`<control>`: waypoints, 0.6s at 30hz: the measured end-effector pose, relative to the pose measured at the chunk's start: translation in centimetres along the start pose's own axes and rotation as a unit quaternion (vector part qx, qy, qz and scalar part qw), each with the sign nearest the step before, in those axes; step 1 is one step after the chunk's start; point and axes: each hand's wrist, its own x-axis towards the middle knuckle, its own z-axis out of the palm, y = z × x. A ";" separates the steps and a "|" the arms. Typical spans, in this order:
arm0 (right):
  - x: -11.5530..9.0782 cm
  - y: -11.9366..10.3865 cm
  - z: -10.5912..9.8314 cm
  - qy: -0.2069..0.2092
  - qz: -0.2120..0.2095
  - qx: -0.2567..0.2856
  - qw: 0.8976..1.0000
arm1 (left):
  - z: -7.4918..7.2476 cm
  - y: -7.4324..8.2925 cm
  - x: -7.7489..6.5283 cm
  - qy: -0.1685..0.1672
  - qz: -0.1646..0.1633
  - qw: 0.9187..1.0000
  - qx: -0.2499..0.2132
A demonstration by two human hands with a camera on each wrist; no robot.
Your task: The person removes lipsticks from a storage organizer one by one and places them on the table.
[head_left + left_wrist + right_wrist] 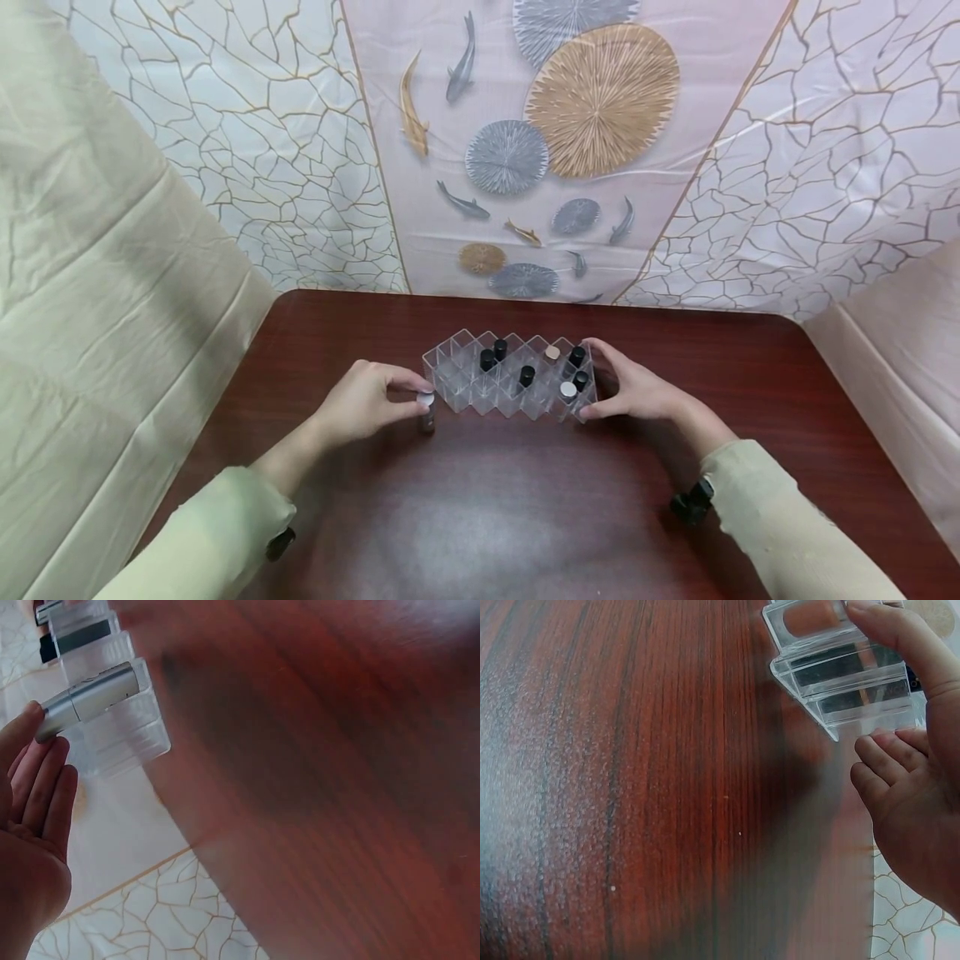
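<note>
A silver lipstick tube (427, 415) stands upright at the front left of a clear plastic lipstick organizer (463, 392). My left hand (366, 402) pinches the tube's top between thumb and fingertips. In the left wrist view, the silver lipstick tube (105, 694) overlaps the organizer's clear wall (131, 742). At the organizer's right end, my right hand (636, 390) grips it, thumb at the front corner and fingers at the back corner. Several black-capped tubes (527, 376) sit in its diamond compartments, along with a white-topped tube (568, 390) and a beige-topped tube (552, 352).
The dark red wooden table (465, 517) reaches back to a patterned cloth backdrop (300, 150). Pale cloth walls (112, 292) flank it on both sides. A black wrist device (692, 502) sits at the right sleeve, with another dark one (281, 544) at the left sleeve.
</note>
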 end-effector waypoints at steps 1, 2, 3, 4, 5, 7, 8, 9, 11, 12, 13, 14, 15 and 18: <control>0.0 0.0 0.0 -0.001 0.000 0.001 1.000 | 0.1 0.0 -0.2 -0.003 0.003 1.000 0.004; 0.0 0.0 0.0 0.000 0.001 0.000 1.000 | 0.2 -0.1 -0.4 -0.006 0.005 1.000 0.007; 0.0 0.0 0.0 0.000 0.001 -0.002 1.000 | 0.3 -0.2 -0.6 -0.009 0.006 1.000 0.010; 0.0 0.0 0.0 -0.001 0.001 0.000 1.000 | 0.4 -0.3 -0.8 -0.011 0.007 1.000 0.014; 0.0 0.0 0.0 0.001 0.001 -0.001 1.000 | 0.6 -0.3 -1.0 -0.014 0.007 1.000 0.015; 0.0 0.0 0.0 0.001 0.001 0.000 1.000 | 0.8 -0.5 -1.3 -0.018 0.006 1.000 0.013; 0.0 0.0 0.0 0.002 0.001 0.000 1.000 | 0.9 -0.6 -1.5 -0.020 0.005 1.000 0.012; 0.0 0.0 0.0 0.002 -0.001 0.000 1.000 | 1.0 -0.7 -1.6 -0.020 0.004 1.000 0.011; 0.0 0.0 0.0 0.004 -0.005 0.000 1.000 | 1.2 -0.8 -1.9 -0.019 0.004 1.000 0.010; 0.0 0.0 0.0 0.004 -0.007 0.000 1.000 | 1.2 -0.8 -2.0 -0.019 0.005 1.000 0.010; 0.0 0.0 0.0 0.005 -0.010 -0.001 1.000 | 1.3 -0.8 -2.2 -0.018 0.006 1.000 0.010; 0.0 0.0 0.0 0.005 -0.011 -0.001 1.000 | 1.4 -0.8 -2.3 -0.017 0.008 1.000 0.010; 0.0 0.0 0.1 0.006 -0.013 -0.001 1.000 | 1.5 -0.7 -2.5 -0.015 0.009 1.000 0.011; 0.1 0.1 0.1 0.006 -0.012 0.001 1.000 | 1.6 -0.7 -2.8 -0.012 0.011 1.000 0.011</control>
